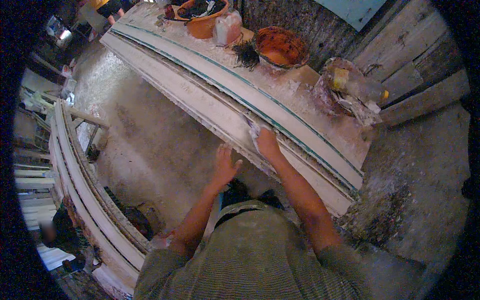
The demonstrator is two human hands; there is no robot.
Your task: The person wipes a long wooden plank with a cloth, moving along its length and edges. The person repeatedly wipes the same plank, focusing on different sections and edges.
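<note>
A long pale, white-dusted moulding (190,95) runs diagonally across the bench in front of me, from far left to near right. Behind it lies a second pale strip with green edges (240,85). My right hand (267,142) is closed on a whitish, rag-like piece (254,131) and presses it against the near moulding's surface; the fingers partly hide the piece. My left hand (226,164) is by the moulding's near edge, fingers spread, holding nothing. Whether its fingertips touch that edge I cannot tell.
On the bench behind stand an orange tub (202,22), a whitish jug (227,29), an orange-lined basin (281,47), dark bristly fibres (245,55) and a plastic bottle (357,82). More long strips (80,180) lie at left, near another person (65,227). Plank walls rise behind.
</note>
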